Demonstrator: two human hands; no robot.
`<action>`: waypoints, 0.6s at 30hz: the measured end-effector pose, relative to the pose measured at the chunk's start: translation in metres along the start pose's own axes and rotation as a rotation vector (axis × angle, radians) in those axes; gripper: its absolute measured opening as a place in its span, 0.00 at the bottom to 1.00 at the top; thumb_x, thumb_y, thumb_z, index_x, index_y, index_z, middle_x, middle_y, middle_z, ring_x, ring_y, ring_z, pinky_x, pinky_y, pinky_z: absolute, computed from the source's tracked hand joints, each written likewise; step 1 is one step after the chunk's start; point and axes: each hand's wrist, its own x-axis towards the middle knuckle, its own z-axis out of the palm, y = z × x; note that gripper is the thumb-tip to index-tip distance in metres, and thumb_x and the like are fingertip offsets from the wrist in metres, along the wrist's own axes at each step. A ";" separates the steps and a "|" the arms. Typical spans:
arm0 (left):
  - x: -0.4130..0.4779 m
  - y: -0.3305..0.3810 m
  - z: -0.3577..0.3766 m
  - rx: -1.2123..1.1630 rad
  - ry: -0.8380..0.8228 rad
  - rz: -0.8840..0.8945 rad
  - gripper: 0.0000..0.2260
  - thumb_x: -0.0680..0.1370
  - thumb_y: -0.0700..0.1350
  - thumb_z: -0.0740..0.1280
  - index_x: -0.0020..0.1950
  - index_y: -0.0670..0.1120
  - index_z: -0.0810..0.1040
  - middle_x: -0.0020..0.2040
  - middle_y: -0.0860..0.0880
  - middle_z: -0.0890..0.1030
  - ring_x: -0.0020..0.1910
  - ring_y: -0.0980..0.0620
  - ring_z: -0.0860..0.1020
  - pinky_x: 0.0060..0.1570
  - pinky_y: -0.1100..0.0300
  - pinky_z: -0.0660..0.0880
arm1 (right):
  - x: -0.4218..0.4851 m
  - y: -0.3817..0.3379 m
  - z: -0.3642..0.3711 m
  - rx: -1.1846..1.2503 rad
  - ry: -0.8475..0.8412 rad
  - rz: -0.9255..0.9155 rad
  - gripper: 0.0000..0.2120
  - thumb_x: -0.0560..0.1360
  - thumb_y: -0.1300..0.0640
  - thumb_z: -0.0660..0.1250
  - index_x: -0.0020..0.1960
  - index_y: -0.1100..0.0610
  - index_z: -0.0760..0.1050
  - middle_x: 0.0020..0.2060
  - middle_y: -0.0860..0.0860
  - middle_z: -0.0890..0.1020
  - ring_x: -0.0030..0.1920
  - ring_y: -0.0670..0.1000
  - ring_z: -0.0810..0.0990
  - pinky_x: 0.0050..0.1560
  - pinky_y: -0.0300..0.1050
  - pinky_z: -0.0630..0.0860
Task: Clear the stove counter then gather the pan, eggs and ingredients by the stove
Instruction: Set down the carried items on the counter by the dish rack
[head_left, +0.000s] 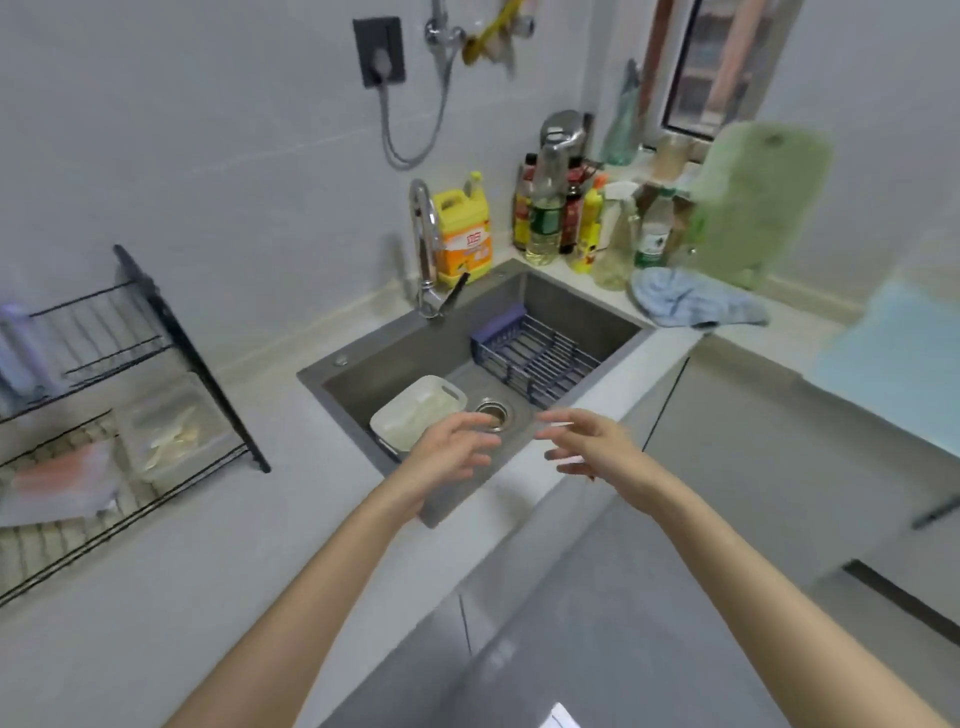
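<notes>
Over the near rim of the grey sink (395, 358), the left hand (454, 449) hovers with fingers loosely spread and holds nothing — a white dish (415, 410) lies in the basin just beyond it. Beside it the right hand (589, 441) is spread as wide, empty too. Farther right, cooking bottles (544, 223) crowd the counter corner behind the sink.

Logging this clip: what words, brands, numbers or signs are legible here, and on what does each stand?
"立白": white characters, as best I can read them, on the orange label of the yellow jug by the tap; the print below them is blurred.
Oil bottle, green label: too blurred to read.
Sauce bottle, red label: too blurred.
Small yellow bottle: too blurred.
Clear bottle, white label with a green mark: too blurred.
No other text seen.
</notes>
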 end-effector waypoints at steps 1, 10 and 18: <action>0.012 0.012 0.027 0.022 -0.036 0.014 0.12 0.77 0.46 0.67 0.61 0.52 0.76 0.53 0.53 0.81 0.48 0.54 0.81 0.53 0.59 0.76 | -0.007 0.007 -0.028 0.025 0.047 0.012 0.10 0.78 0.57 0.65 0.57 0.49 0.78 0.54 0.51 0.83 0.52 0.52 0.82 0.55 0.47 0.79; 0.082 0.087 0.189 0.190 -0.368 0.136 0.12 0.79 0.47 0.63 0.63 0.53 0.74 0.54 0.53 0.81 0.52 0.55 0.81 0.54 0.59 0.77 | -0.051 0.041 -0.191 0.106 0.400 0.054 0.12 0.79 0.59 0.62 0.60 0.51 0.77 0.53 0.49 0.83 0.48 0.49 0.81 0.55 0.47 0.78; 0.150 0.146 0.340 0.249 -0.599 0.223 0.13 0.79 0.44 0.64 0.63 0.49 0.74 0.54 0.48 0.81 0.50 0.51 0.80 0.56 0.56 0.76 | -0.079 0.069 -0.328 0.166 0.647 0.060 0.12 0.80 0.60 0.60 0.61 0.51 0.75 0.52 0.47 0.83 0.50 0.49 0.82 0.53 0.43 0.79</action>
